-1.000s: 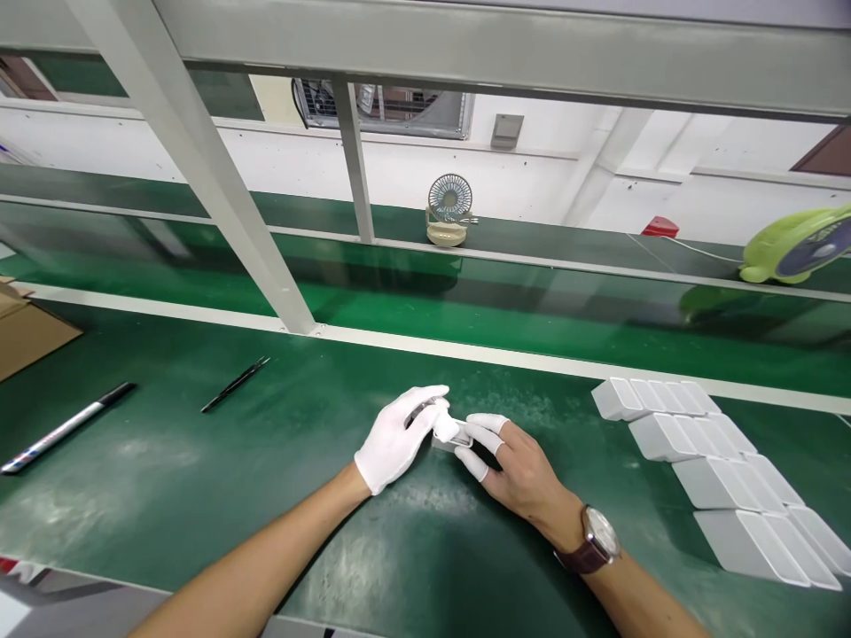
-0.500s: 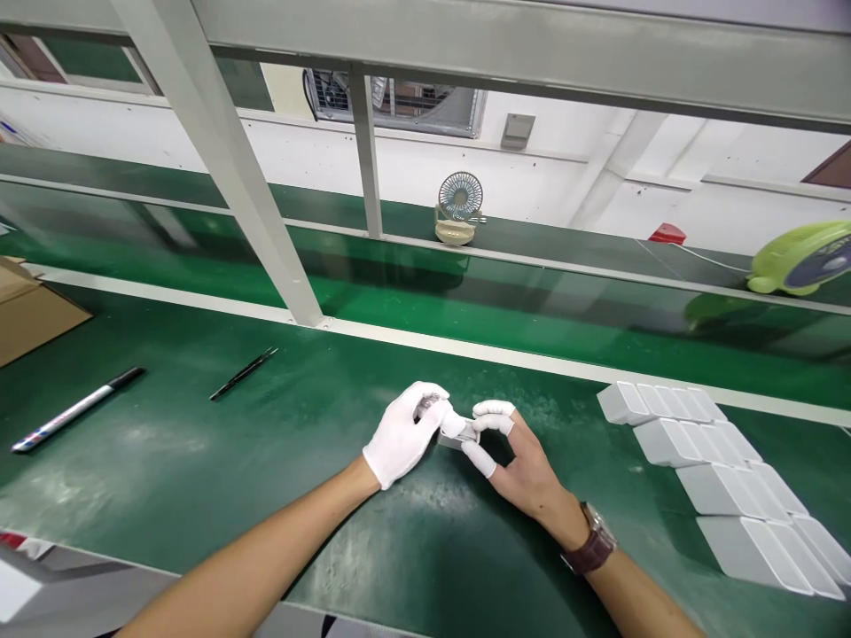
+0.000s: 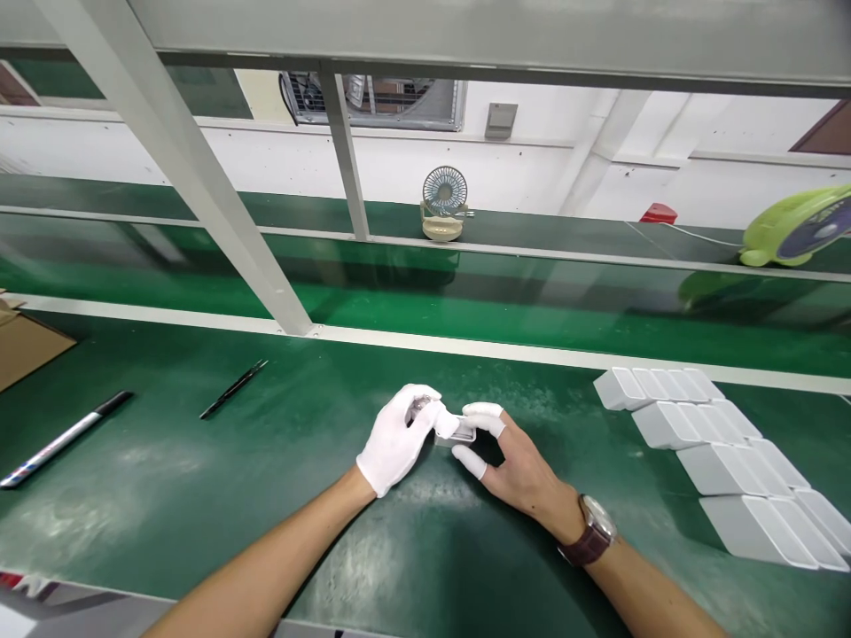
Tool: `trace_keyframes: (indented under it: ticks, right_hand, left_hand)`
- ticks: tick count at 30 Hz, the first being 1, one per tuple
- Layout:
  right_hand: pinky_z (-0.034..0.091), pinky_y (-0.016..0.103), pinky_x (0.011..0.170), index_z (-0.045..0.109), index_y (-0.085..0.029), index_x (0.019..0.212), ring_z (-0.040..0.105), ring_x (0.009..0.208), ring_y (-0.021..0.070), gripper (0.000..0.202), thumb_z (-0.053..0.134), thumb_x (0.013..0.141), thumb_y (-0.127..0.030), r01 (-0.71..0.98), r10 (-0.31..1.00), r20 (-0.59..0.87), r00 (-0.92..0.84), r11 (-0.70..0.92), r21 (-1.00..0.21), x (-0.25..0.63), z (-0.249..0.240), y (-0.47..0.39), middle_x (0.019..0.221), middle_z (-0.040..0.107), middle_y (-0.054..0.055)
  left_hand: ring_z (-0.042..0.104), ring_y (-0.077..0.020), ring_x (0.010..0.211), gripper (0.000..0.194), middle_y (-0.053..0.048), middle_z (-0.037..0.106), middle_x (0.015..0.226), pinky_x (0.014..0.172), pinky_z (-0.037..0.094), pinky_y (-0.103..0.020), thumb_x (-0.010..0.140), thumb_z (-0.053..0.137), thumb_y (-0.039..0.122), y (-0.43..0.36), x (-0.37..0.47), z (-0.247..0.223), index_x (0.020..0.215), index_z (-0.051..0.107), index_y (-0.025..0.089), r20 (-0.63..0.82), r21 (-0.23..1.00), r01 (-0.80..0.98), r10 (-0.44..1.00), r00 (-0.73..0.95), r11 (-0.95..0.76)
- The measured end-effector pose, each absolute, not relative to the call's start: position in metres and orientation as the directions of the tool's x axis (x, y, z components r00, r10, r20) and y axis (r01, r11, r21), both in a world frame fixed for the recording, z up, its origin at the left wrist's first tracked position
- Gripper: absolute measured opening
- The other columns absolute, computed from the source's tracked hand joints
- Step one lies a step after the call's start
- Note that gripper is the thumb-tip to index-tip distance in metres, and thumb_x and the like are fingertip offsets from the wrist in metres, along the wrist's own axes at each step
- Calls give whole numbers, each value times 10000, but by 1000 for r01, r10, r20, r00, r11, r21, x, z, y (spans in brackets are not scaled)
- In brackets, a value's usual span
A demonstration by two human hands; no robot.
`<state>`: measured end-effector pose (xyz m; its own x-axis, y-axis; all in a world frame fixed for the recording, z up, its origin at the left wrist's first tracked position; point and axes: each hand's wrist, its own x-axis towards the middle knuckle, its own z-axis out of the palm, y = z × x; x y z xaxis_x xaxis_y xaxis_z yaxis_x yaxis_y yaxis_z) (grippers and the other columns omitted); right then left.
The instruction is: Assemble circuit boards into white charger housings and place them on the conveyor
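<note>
My left hand (image 3: 399, 439), in a white glove, is closed around a small shiny object, mostly hidden by the fingers. Its fingertips also reach a small white tray (image 3: 456, 432) just above the green bench. My right hand (image 3: 509, 452) wears white finger cots and a wristwatch. Its fingers curl at the tray's right side, with thumb and forefinger apart; whether they grip the tray is unclear. What lies inside the tray is too small to make out.
Several rows of white trays (image 3: 722, 470) stand at the right. Black tweezers (image 3: 234, 389) and a marker pen (image 3: 66, 439) lie on the left, near a cardboard box (image 3: 30, 346). A slanted metal post (image 3: 219, 208) meets the bench's back edge. Two fans stand on the shelf behind.
The camera view has shifted slightly. My right thumb and fingers have changed position around the small tray's right side, while my left hand keeps its closed pose.
</note>
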<state>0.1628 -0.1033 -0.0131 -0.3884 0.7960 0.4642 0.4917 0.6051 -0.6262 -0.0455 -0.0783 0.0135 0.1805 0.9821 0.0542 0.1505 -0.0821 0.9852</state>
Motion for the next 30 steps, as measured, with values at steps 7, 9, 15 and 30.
trace_keyframes:
  ticks: [7,9,15,30]
  right_hand:
    - [551,394,980,592,-268,1291,622,1150,221,337,576,960,-206,376,792,468,-392,602,-704,161,-17,-100,1264,609,102]
    - [560,404,965,630,-261,1231,644,1119,225,282,604,949,-259,222,873,407,-269,468,-856,160,-19,-98,1223,646,94]
    - [614,418,805,667,-214,1135,708,924,242,385,718,856,-474,-349,981,-49,-189,-114,-930,158,-15,-91,1038,739,69]
    - [611,326,597,672,-169,1094,717,681,189,426,555,954,-554,-243,922,-137,-363,-236,-941,158,-19,-98,841,729,67]
  left_hand:
    - [624,-175,864,284,-40,662,957,828,501,-342,943,548,435,-74,-47,7,1090,589,195,47,977,197,986,161,-79]
    - [609,-172,870,340,-48,652,1010,824,498,-343,917,582,423,-74,-47,7,1172,576,199,52,968,232,983,177,-94]
    - [532,-154,770,715,-20,606,996,730,495,-315,680,812,280,-82,-38,12,1336,528,278,165,823,472,928,334,-316]
    - [567,-159,814,476,-13,578,918,773,502,-315,848,698,356,-89,-39,6,1299,572,275,265,755,502,896,356,-422]
